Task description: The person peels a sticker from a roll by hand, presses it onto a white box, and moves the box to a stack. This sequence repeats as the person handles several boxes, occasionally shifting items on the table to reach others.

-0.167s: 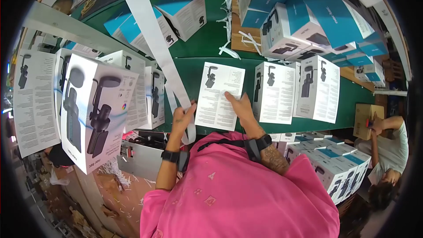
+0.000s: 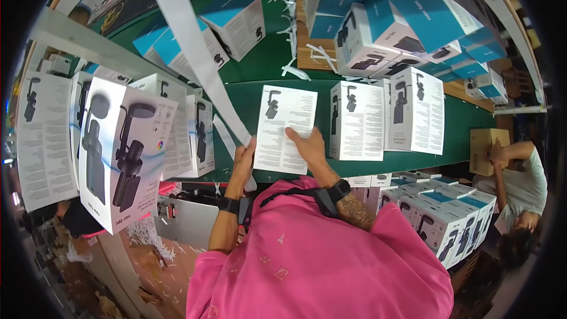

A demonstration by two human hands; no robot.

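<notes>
A white box (image 2: pixel 274 124) printed with a black microphone and lines of text stands in front of me, its printed face toward me. My right hand (image 2: pixel 308 146) grips its right side, the thumb lying on the face and the other fingers mostly hidden behind. At the box's lower left edge is my left hand (image 2: pixel 243 156), its fingers closed on a long white strip (image 2: pixel 198 41). That strip slants down from the upper left to the hand, and a short end hangs below it. Whether the left fingertips also touch the box, I cannot tell.
Similar boxes stand on the green table (image 2: pixel 236 91): a large one (image 2: pixel 121 153) at left, two (image 2: pixel 357 121) (image 2: pixel 416 112) at right. Blue-topped boxes (image 2: pixel 440 15) are stacked at far right. More boxes (image 2: pixel 443 218) sit lower right, near another person (image 2: pixel 522 186) with a brown carton (image 2: pixel 489 150).
The whole view has shifted slightly, moving most things left in the picture. My left hand is now closer to the box's left edge, and the strip's loop below it has narrowed.
</notes>
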